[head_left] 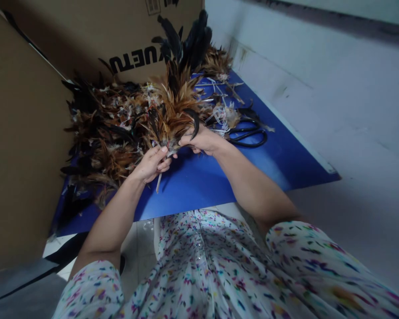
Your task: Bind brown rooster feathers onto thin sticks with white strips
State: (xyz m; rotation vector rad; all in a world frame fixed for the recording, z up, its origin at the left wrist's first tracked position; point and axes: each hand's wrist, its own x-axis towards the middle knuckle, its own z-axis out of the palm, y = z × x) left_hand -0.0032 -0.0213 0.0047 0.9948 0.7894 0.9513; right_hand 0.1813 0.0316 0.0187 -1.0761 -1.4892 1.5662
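Both hands work at a bunch of brown feathers (174, 115) over the front part of the blue tabletop (189, 181). My left hand (154, 163) pinches the base of the bunch, and a thin pale quill or stick pokes out below its fingers. From the right side, my right hand (201, 139) has its fingers closed on the lower feathers of the same bunch. A dark curved feather (194, 122) arches over the right hand. Just right of that hand lie scissors with black handles (248, 135), their blades hidden under feathers and string.
A large heap of brown and black feathers (109, 128) covers the table's left side. White string (221, 117) lies tangled near the scissors. Long black feathers (189, 42) stand at the back. Cardboard boxes (73, 40) border the back and left; a pale wall (319, 88) borders the right.
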